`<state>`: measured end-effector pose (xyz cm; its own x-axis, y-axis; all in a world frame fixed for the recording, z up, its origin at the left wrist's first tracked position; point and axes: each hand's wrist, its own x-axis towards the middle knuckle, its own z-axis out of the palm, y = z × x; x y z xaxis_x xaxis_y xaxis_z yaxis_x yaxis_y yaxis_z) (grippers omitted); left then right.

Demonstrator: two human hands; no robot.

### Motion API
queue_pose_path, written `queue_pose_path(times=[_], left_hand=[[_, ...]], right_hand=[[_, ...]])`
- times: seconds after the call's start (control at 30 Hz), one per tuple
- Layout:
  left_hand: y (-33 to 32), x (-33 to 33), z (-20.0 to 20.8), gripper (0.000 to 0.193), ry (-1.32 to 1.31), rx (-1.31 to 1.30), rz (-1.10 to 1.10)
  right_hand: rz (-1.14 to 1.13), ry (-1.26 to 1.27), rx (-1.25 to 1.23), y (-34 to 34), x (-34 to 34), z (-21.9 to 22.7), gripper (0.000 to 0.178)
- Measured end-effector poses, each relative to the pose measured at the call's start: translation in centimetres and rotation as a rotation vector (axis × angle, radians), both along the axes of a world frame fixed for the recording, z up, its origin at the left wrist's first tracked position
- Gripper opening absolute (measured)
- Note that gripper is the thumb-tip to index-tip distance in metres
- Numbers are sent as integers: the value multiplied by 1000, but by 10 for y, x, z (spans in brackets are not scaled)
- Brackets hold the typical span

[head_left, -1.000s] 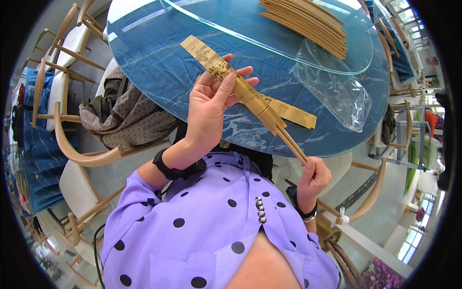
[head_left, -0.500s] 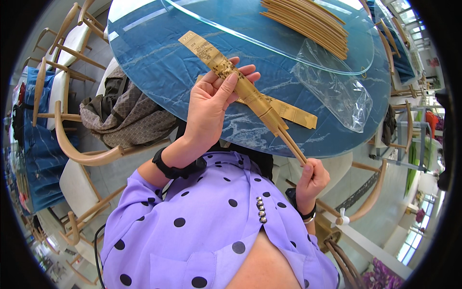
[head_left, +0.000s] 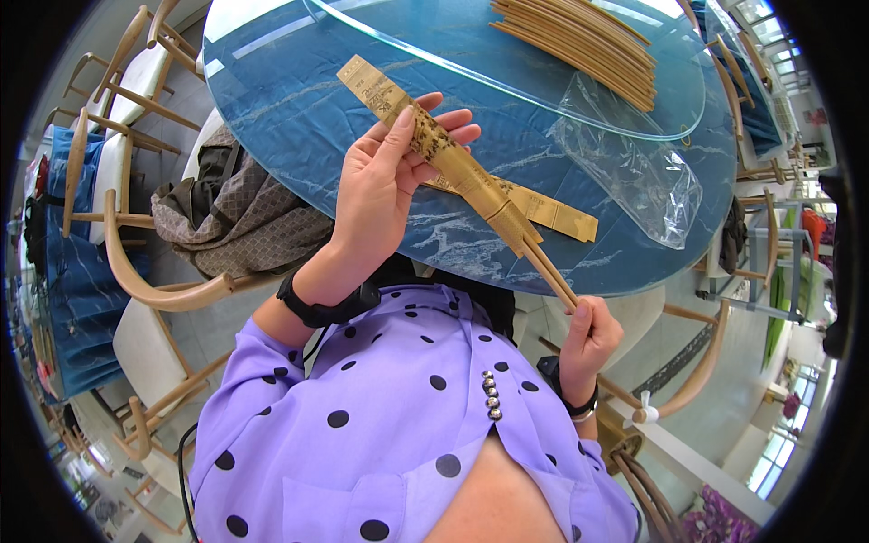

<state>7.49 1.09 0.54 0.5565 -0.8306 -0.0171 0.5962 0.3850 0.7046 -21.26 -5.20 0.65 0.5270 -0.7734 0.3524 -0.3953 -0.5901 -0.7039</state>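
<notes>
My left hand (head_left: 385,172) pinches a long gold paper chopstick sleeve (head_left: 462,176) between thumb and fingers, near its upper half. Dark printing marks the sleeve, which slants from upper left to lower right above the table edge. Out of its lower end comes a pair of wooden chopsticks (head_left: 549,279). The thumb and curled fingers of my right hand (head_left: 588,339) grip the chopsticks' outer ends. Beneath the held sleeve, more gold sleeves (head_left: 566,220) lie on the blue table, partly covered by it and my left hand.
On the round glass turntable (head_left: 434,68) rests a stack of wooden chopsticks (head_left: 588,45). A crumpled clear plastic bag (head_left: 634,176) lies at the table's right. Wooden chairs stand around; one at left (head_left: 163,294) holds a patterned brown bag (head_left: 240,204).
My left hand has slid a little up along the sleeve toward its upper left end. My right hand keeps its grip on the chopsticks, almost unmoved.
</notes>
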Motion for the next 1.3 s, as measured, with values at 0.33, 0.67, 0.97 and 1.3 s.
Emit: queue_pose_path(times=[0.33,0.67,0.97,1.3], left_hand=[[-5,-13,10,40,4,10,120],[-5,-15,9,38,-99,22,113],[-4,-25,3,40,-66,64,93],[-1,-19,7,39,-62,59,36]], right_hand=[[128,21,-9,-2,-1,-4,22],[127,45,-64,-1,2,-3,26],[143,63,-105,2,15,-6,26],[133,62,-67,2,10,-4,24]])
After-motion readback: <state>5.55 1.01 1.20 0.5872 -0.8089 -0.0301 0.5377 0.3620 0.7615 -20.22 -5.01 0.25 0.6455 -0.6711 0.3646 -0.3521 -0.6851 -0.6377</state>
